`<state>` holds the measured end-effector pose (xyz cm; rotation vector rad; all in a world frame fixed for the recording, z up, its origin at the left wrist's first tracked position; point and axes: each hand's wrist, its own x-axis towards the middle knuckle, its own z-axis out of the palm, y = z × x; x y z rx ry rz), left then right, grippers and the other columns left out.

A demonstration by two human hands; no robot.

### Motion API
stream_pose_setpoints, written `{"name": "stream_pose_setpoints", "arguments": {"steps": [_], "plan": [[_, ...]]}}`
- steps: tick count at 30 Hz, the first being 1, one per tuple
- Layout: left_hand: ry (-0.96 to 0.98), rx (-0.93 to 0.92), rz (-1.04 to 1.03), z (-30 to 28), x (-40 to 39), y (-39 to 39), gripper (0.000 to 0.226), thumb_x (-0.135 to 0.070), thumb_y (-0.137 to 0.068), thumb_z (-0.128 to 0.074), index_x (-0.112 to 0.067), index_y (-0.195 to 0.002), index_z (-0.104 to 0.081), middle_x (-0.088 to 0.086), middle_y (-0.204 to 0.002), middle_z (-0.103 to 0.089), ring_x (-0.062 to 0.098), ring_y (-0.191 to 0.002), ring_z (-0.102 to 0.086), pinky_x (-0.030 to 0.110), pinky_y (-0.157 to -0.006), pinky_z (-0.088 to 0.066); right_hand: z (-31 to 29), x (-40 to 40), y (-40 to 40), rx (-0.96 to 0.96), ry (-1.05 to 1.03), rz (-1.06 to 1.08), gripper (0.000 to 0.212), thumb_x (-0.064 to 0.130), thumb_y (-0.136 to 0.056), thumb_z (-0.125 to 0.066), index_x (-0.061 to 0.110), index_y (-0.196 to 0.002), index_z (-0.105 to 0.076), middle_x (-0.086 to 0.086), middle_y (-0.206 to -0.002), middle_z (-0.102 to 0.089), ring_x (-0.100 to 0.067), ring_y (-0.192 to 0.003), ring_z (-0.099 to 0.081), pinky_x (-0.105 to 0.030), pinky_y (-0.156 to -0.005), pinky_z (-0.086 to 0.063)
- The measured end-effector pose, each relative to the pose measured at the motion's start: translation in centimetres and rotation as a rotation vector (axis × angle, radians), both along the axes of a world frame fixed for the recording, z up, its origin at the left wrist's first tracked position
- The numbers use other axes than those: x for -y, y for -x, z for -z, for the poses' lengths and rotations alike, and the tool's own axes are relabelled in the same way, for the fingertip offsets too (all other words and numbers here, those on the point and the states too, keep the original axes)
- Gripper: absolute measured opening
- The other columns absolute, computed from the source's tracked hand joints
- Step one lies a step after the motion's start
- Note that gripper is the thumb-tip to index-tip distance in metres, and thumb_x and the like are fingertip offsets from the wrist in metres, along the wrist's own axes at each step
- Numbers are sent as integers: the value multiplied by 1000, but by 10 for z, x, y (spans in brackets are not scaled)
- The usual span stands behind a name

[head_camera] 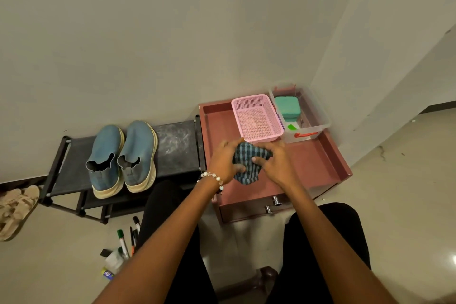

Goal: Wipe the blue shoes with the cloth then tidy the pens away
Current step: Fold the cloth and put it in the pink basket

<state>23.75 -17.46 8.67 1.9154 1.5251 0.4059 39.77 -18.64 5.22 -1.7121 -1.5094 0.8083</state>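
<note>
1. Cloth (249, 163): blue/dark check, bunched, on top of pink cabinet (318, 163), front-centre of its raised-rim top.
2. L hand (225, 161): beaded bracelet at wrist; fingers curled over cloth's L side, thumb pressed into fabric. Gripping.
3. R hand (276, 163): fingers curled over cloth's R/top edge, thumb on fabric. Gripping too. Both hands close tog. w/ cloth between.
4. Blue shoes (123, 158): pair, slip-on, cream soles, side by side, touching, toes twd wall. On top tier of black shoe rack (177, 145), L half; rack surface to their R is scuffed w/ pale marks. Rack stands just L of cabinet.
5. Pens (128, 239): several markers on floor in front of rack, beside person's L knee; one green-capped, one black-capped, thin red/orange one between. Small black item, whitish item & a small yellow/blue thing lie near; can't tell what they are.
6. Pink basket (256, 118): mesh, on cabinet top behind cloth, nr wall.
7. Clear box (320, 121): just R of basket, holds teal case (287, 106), green bit, red-handled item.
8. Tan sandals (14, 207): floor, far L, beside rack.
9. Cabinet front: drawer w/ two metal knobs (272, 205).
</note>
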Motion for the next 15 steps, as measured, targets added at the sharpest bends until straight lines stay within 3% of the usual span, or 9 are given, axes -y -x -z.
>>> {"name": "stream_pose_setpoints", "arguments": {"steps": [4, 6, 8, 10, 12, 15], "plan": [[-149, -137, -85, 1, -7, -1, 47, -26, -79, -74, -19, -123, -61, 7, -115, -48, 23, -108, -48, 26, -86, -38, -2, -8, -7, 1, 26, -12, 28, 20, -71, -80, 16, -97, -68, -4, -113, -41, -25, -113, -44, -38, -102, -41], [-155, -107, -98, 2, -14, -1, 43, -31, -75, -77, -18, -115, -65, 6, -123, -40, 21, -111, -42, 30, -91, -39, -6, -12, -14, -212, 101, -35, 21, 20, -74, -78, 21, -89, -64, -8, -106, -57, -26, -103, -57, -39, -89, -52], [-52, 40, -70, 2, -22, 0, 38, -29, -74, -78, -14, -107, -66, 4, -117, -47, 19, -109, -47, 28, -89, -43, -11, -14, -17, -472, 182, -6, 21, 16, -78, -75, 19, -94, -62, -7, -97, -67, -27, -96, -64, -36, -76, -56], [104, 198, -92, 6, -30, -1, 35, -27, -75, -79, -14, -103, -63, 0, -99, -59, 18, -94, -60, 26, -76, -50, -10, -15, -18, -717, 224, 54, 39, 19, -76, -76, 15, -110, -58, -7, -104, -69, -28, -99, -66, -38, -76, -56], [220, 343, -218, 12, -38, -4, 45, -34, -72, -81, -20, -107, -56, 2, -99, -64, 19, -91, -64, 35, -78, -56, -3, -18, -20, -943, 302, 60, 65, 20, -70, -77, 18, -128, -48, -8, -116, -65, -28, -104, -65, -45, -80, -56], [286, 458, -385, 28, -57, -14, 49, -41, -74, -78, -26, -111, -49, 7, -98, -62, 24, -90, -66, 44, -80, -57, 6, -32, -22, -957, 409, 59, 89, 4, -62, -80, 23, -137, -37, -9, -118, -61, -26, -104, -65, -48, -79, -57]]}}
